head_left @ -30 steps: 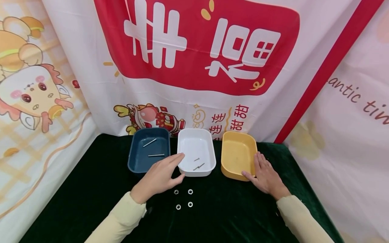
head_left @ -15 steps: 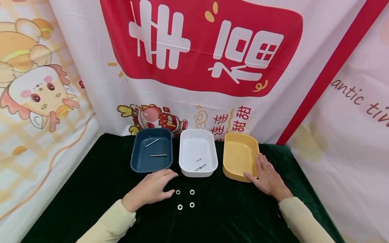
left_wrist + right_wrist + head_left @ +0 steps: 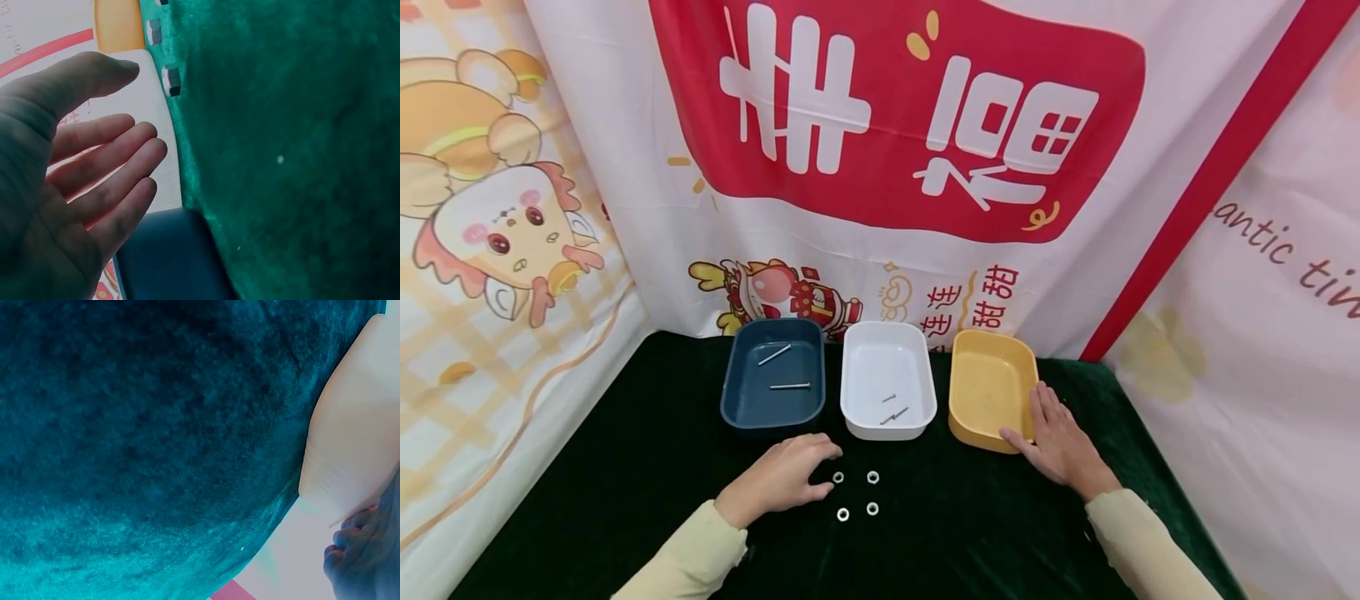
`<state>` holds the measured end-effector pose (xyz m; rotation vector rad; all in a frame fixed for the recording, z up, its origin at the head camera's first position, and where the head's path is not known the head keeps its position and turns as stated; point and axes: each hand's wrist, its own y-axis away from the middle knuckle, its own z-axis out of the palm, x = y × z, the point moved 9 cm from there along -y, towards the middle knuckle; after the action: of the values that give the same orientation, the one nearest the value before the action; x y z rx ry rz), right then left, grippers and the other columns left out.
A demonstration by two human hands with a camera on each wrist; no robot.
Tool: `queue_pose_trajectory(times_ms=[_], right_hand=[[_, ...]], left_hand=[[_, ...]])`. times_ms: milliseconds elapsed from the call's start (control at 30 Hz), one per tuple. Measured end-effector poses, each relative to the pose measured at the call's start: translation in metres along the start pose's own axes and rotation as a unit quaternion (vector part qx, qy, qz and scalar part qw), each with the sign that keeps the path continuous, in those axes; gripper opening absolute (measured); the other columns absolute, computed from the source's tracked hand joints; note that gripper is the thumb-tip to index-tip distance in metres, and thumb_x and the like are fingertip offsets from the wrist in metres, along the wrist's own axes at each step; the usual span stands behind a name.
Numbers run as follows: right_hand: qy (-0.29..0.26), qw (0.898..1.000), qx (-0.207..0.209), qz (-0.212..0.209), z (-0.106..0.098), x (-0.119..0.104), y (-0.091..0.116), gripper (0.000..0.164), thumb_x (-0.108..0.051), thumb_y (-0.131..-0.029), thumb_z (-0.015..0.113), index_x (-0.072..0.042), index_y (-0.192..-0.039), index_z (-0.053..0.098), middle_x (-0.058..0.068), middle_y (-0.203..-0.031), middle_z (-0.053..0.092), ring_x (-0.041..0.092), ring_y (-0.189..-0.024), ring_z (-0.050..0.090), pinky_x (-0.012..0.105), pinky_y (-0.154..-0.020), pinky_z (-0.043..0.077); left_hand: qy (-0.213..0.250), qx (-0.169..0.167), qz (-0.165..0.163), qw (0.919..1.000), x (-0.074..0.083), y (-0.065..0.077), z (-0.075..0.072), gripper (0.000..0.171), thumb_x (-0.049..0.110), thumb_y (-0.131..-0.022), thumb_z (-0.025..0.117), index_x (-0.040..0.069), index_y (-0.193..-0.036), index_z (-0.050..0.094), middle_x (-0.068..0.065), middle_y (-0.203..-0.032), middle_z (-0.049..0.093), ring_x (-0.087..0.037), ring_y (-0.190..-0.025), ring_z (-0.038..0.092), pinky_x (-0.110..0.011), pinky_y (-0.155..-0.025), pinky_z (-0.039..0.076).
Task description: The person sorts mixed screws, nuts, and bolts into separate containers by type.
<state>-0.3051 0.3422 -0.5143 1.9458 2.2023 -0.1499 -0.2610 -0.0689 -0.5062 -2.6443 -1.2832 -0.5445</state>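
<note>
Green velvet (image 3: 940, 533) bears 4 hex nuts (image 3: 171, 81) by our gaping left hand (image 3: 781, 473); our right hand (image 3: 1063, 442) clasps the back-edge yellow tray (image 3: 988, 383), probably steadying it.

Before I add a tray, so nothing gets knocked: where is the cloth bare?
Free: velvet cloth between the hex nuts and the right hand, in front of the yellow tray; also left of the blue tray. Crowded: around the nuts, beside the left hand.
</note>
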Motion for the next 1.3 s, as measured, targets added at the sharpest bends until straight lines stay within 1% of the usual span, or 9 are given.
queue_pose_trajectory(times_ms=[200, 400, 567, 767, 900, 1033, 1300], right_hand=[[-0.005, 1.0, -0.009, 0.005, 0.001, 0.0, 0.001, 0.114, -0.086, -0.096, 0.031, -0.01, -0.169, -0.013, 0.018, -0.179, -0.002, 0.046, -0.164, 0.006, 0.067, -0.13, 0.014], [-0.013, 1.0, -0.006, 0.003, 0.0, -0.003, 0.0, 0.113, -0.085, -0.097, 0.032, -0.009, -0.169, -0.01, 0.017, -0.179, -0.003, 0.046, -0.164, 0.006, 0.068, -0.13, 0.014], [-0.011, 1.0, -0.008, 0.005, 0.002, -0.002, 0.0, 0.113, -0.085, -0.097, 0.033, -0.01, -0.17, -0.009, 0.016, -0.18, -0.003, 0.044, -0.165, 0.006, 0.067, -0.13, 0.014], [-0.008, 1.0, -0.006, 0.002, 0.001, -0.002, 0.0, 0.113, -0.086, -0.096, 0.032, -0.011, -0.169, -0.012, 0.016, -0.18, -0.003, 0.044, -0.165, 0.006, 0.067, -0.13, 0.014], [-0.005, 1.0, -0.005, 0.003, 0.001, -0.002, 0.001, 0.115, -0.088, -0.095, 0.03, -0.01, -0.169, -0.011, 0.016, -0.18, -0.003, 0.045, -0.165, 0.006, 0.067, -0.13, 0.014], [-0.005, 1.0, -0.009, 0.006, 0.002, -0.001, 0.001, 0.114, -0.088, -0.095, 0.029, -0.012, -0.169, -0.014, 0.016, -0.18, -0.004, 0.045, -0.165, 0.006, 0.067, -0.13, 0.014], [-0.012, 1.0, -0.005, 0.004, 0.001, -0.002, 0.002, 0.11, -0.082, -0.099, 0.033, -0.01, -0.169, -0.011, 0.017, -0.179, -0.002, 0.045, -0.164, 0.007, 0.067, -0.13, 0.014]], left_hand=[[0.009, -0.01, 0.008, 0.9999, -0.001, -0.009, 0.01, 0.031, 0.027, -0.092, 0.082, 0.015, -0.119, 0.075, 0.003, -0.112, 0.072, -0.007, -0.096, 0.066, -0.033, -0.085, 0.061], [-0.011, -0.028, 0.013, 0.9995, -0.002, -0.017, 0.018, 0.024, 0.026, -0.089, 0.083, 0.019, -0.109, 0.073, 0.007, -0.101, 0.068, -0.003, -0.086, 0.061, -0.029, -0.077, 0.057], [-0.02, -0.04, 0.012, 0.9989, -0.002, -0.02, 0.019, 0.02, 0.025, -0.088, 0.084, 0.02, -0.105, 0.073, 0.008, -0.097, 0.067, -0.005, -0.085, 0.06, -0.029, -0.075, 0.056], [-0.013, -0.054, 0.014, 0.9984, 0.0, -0.023, 0.017, 0.013, 0.022, -0.09, 0.081, 0.021, -0.101, 0.074, 0.009, -0.095, 0.066, -0.003, -0.082, 0.058, -0.028, -0.075, 0.055], [-0.009, -0.054, 0.03, 0.998, 0.002, -0.025, 0.016, 0.008, 0.02, -0.09, 0.08, 0.022, -0.094, 0.074, 0.011, -0.091, 0.063, -0.002, -0.078, 0.055, -0.026, -0.072, 0.053], [-0.012, -0.052, 0.041, 0.9977, 0.003, -0.026, 0.017, 0.008, 0.02, -0.089, 0.08, 0.023, -0.092, 0.073, 0.012, -0.088, 0.061, -0.002, -0.077, 0.053, -0.025, -0.071, 0.051], [-0.015, -0.039, 0.057, 0.9975, 0.006, -0.027, 0.019, 0.01, 0.017, -0.086, 0.08, 0.023, -0.09, 0.072, 0.012, -0.087, 0.061, -0.002, -0.076, 0.053, -0.025, -0.07, 0.051]])
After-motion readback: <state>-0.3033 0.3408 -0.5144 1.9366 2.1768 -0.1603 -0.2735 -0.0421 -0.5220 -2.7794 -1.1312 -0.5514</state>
